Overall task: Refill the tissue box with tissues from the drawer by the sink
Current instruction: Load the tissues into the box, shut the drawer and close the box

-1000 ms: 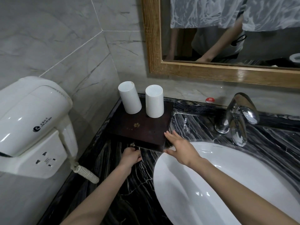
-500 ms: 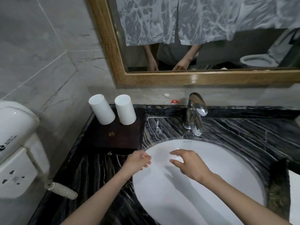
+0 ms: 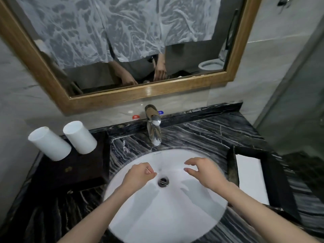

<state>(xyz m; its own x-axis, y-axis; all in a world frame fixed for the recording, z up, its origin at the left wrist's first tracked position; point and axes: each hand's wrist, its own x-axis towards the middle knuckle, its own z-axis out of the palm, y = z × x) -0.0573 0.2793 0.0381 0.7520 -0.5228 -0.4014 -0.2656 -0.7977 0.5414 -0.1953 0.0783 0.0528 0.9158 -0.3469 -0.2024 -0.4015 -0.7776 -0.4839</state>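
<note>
Head view | left hand [image 3: 138,177] curled, contents unclear | right hand [image 3: 204,171] spread, empty | tissue box [image 3: 273,179] cut by forearm

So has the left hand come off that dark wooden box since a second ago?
Yes. The left hand has moved right, away from the dark wooden box, and is now over the sink near the drain.

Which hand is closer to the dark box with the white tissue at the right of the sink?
Right. The right hand hovers over the basin just beside the tissue box; the left hand is across the drain.
</note>
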